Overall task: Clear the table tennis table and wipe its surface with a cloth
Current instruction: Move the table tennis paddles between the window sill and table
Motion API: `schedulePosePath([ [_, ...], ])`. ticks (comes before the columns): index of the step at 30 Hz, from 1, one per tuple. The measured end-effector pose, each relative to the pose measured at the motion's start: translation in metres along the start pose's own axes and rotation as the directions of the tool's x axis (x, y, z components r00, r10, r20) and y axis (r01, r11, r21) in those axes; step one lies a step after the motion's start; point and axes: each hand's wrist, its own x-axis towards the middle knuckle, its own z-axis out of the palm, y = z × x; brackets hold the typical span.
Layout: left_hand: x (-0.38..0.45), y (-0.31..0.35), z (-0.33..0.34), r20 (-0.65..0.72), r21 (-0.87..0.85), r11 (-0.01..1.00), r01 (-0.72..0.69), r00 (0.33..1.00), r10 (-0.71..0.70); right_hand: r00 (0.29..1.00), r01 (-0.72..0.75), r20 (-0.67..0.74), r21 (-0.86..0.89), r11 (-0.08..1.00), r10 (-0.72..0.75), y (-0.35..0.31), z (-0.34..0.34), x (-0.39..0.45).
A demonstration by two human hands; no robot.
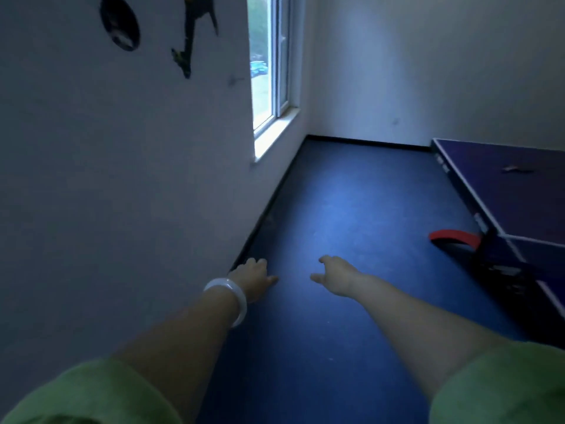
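1. Blue floor (pixel 336 209) runs ahead of us down a narrow room, with a white wall (pixel 107 179) close on the left and a bright window (pixel 269 71) set in it.
2. Dark stickers (pixel 189 35) sit high on that wall, too blurred for us to make out.
3. Off to the right we see the blue desk (pixel 504 185), the table tennis one, only its near corner and side edge in view.
4. One small pale thing (pixel 516 169) lies on the desk top; we cannot tell what it is.
5. Just beside the desk's edge, low down, a red curved piece (pixel 455 235) sticks out over the floor.
6. Our left hand (pixel 253 278) reaches forward near the skirting, fingers relaxed and holding nothing, a white bangle (pixel 229 298) on the wrist.
7. Our right hand (pixel 336 278) stretches out too, loose and empty, well apart from the desk.
8. Green sleeves (pixel 91 393) cover both upper arms.
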Motion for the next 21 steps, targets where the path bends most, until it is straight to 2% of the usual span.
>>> schedulePosePath([
  [4,-0.003,0.065,0.018,0.037,0.123,0.98,-0.154,0.988,0.15,0.981,-0.175,-0.069,0.087,0.981,0.181,0.07,-0.001,-0.056],
  [10,-0.04,0.173,0.046,0.061,0.16,0.9,-0.406,0.914,0.401,0.893,-0.387,-0.15,0.228,0.893,0.425,0.164,-0.003,-0.166],
  [21,-0.181,0.354,0.124,0.193,0.15,0.657,-0.739,0.674,0.713,0.673,-0.603,-0.168,0.438,0.666,0.72,0.289,0.027,-0.417],
])
